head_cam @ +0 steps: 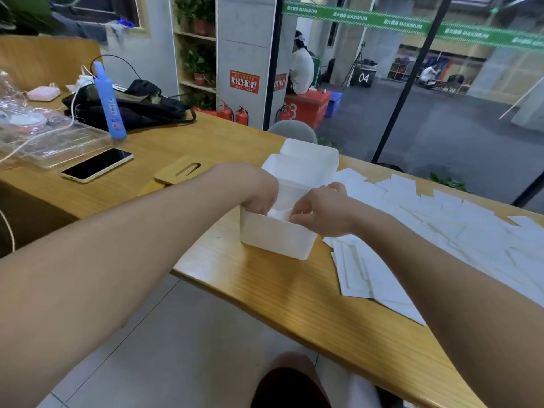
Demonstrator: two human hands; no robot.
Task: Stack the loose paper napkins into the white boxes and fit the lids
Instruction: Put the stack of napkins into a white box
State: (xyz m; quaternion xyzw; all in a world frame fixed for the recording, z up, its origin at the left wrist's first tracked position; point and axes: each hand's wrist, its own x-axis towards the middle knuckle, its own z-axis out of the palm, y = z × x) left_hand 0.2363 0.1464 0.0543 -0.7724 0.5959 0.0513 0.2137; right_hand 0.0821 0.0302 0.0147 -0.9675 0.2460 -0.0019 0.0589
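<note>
Down on the wooden table (265, 290), both hands reach into the near white box (276, 240), the right hand (321, 210) pinching a napkin (279, 214), the left hand (259, 192) maybe too, under green tape (353, 16) reading "MAXIMUM", loose napkins (441, 231) alongside.

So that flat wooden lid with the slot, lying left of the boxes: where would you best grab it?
Probably by a long edge of the flat wooden lid with the slot, coming from above. It lies flat on the wooden table, so fingers cannot get beneath it; pinch across its edges, or slide it to the table edge first. Its near-right corner is hidden behind the left forearm.
</note>
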